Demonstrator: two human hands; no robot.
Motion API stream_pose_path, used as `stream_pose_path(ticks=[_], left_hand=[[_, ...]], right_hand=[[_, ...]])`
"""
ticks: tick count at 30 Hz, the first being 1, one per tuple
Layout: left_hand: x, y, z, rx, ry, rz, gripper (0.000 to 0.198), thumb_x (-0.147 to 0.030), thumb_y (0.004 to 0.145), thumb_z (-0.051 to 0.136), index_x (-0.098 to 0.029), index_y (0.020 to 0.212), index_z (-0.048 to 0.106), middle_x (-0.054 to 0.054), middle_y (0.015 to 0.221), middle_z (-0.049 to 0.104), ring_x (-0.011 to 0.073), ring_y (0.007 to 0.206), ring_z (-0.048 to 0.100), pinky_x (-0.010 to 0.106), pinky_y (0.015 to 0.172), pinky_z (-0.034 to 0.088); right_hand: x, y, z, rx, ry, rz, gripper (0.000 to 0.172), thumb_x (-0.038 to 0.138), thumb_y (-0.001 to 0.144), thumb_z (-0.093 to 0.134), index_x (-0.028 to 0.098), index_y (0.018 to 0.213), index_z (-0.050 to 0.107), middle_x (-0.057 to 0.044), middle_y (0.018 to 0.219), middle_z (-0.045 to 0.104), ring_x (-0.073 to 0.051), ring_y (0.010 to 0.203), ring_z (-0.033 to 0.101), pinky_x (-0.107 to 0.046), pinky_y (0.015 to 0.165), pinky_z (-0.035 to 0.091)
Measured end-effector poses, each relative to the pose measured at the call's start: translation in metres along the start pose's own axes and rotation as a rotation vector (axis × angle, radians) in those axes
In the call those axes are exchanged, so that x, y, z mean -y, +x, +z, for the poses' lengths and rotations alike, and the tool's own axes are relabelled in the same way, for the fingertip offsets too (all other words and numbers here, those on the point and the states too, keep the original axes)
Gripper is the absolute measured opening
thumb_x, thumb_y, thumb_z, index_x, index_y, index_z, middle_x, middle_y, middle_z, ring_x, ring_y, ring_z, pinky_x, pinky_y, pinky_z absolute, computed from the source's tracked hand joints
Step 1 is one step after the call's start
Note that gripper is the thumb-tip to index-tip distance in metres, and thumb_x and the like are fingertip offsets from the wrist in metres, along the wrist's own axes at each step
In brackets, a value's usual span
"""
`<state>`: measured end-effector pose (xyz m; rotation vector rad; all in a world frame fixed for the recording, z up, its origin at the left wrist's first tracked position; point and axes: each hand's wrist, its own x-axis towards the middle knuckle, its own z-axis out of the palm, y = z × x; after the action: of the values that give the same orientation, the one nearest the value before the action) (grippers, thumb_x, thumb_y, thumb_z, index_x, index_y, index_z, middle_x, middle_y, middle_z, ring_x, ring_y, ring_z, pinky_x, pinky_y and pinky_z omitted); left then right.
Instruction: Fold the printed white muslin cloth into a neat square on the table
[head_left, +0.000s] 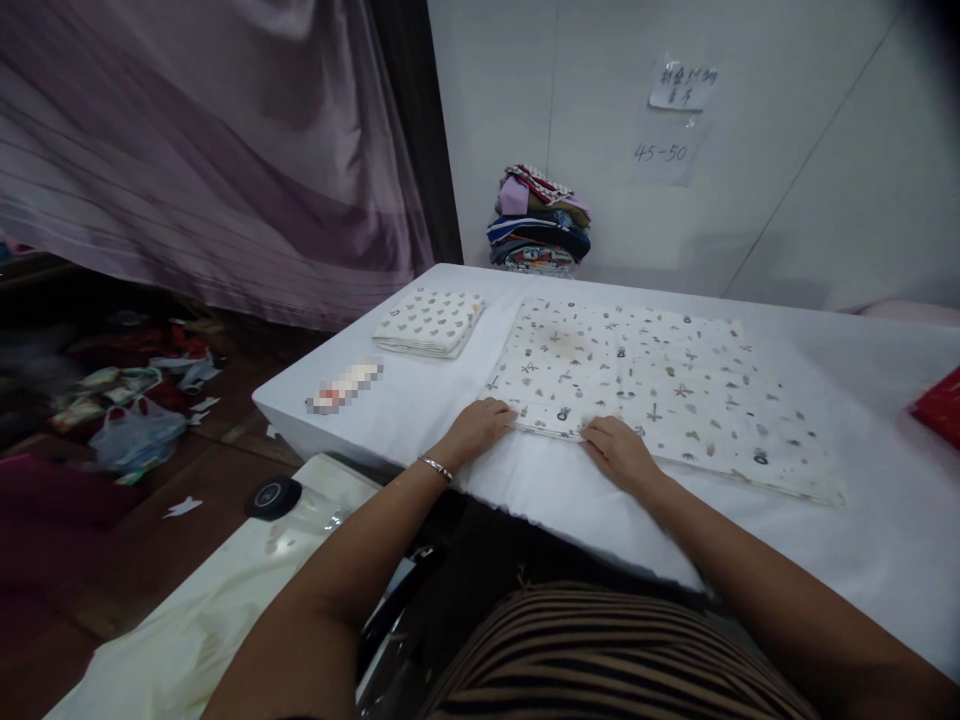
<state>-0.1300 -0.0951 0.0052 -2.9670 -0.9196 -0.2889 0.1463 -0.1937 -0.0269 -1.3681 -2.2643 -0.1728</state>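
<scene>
A white patterned cloth (660,385) lies spread flat on the white table (862,540). My left hand (480,425), with a bracelet on the wrist, rests at the cloth's near left corner, fingers curled down onto the edge. My right hand (619,450) lies on the near edge beside it, fingers bent over the hem. Whether either hand pinches the fabric or only presses it is not visible.
A folded patterned cloth (430,322) sits at the table's far left. A blurred small object (345,388) lies near the left edge. A stack of folded clothes (540,220) stands against the wall. A red item (941,405) is at right. Bags and scraps litter the floor (135,420).
</scene>
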Motion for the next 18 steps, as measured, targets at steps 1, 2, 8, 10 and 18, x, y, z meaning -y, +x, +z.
stream_pose_path(ticks=[1,2,8,10,18], left_hand=[[0.0008,0.0,0.0005,0.009,0.01,-0.003,0.022,-0.026,0.091,0.046,-0.02,0.105,0.062,0.005,0.104,0.062,0.0175,0.095,0.054,0.03,0.08,0.041],[0.0013,0.0002,0.001,0.02,0.029,-0.009,0.022,-0.025,0.092,0.045,-0.019,0.104,0.062,0.004,0.104,0.062,0.0173,0.094,0.054,0.03,0.079,0.041],[0.0023,0.0014,0.0056,0.0,0.149,-0.028,0.021,-0.019,0.092,0.042,-0.019,0.105,0.059,0.003,0.101,0.062,0.0168,0.092,0.053,0.029,0.077,0.04],[0.0023,0.0013,0.0077,-0.026,0.169,-0.039,0.02,-0.019,0.092,0.043,-0.019,0.105,0.058,0.003,0.1,0.062,0.017,0.092,0.053,0.029,0.077,0.04],[-0.0025,0.0015,0.0098,-0.036,0.211,-0.049,0.015,-0.016,0.091,0.042,-0.017,0.095,0.057,0.004,0.086,0.061,0.0173,0.082,0.053,0.03,0.072,0.04]], right_hand=[[-0.0002,-0.0001,0.0002,0.001,-0.001,0.001,0.024,0.024,0.093,0.043,0.015,0.095,0.066,-0.011,0.092,0.063,-0.021,0.084,0.054,-0.034,0.072,0.044],[-0.0004,-0.0002,0.0003,0.002,-0.002,0.0,0.024,0.024,0.093,0.043,0.015,0.095,0.066,-0.011,0.091,0.063,-0.021,0.084,0.054,-0.034,0.072,0.044],[-0.0005,-0.0004,-0.0007,0.004,0.004,-0.009,0.023,0.023,0.093,0.044,0.017,0.096,0.066,-0.011,0.092,0.063,-0.022,0.084,0.055,-0.035,0.073,0.045],[0.0,-0.0003,-0.0015,0.0,0.01,-0.011,0.024,0.023,0.093,0.043,0.017,0.097,0.066,-0.011,0.092,0.063,-0.022,0.084,0.054,-0.035,0.073,0.045],[-0.0003,-0.0005,-0.0007,-0.01,0.009,-0.009,0.025,0.024,0.094,0.042,0.015,0.095,0.065,-0.011,0.092,0.063,-0.022,0.084,0.054,-0.035,0.072,0.045]])
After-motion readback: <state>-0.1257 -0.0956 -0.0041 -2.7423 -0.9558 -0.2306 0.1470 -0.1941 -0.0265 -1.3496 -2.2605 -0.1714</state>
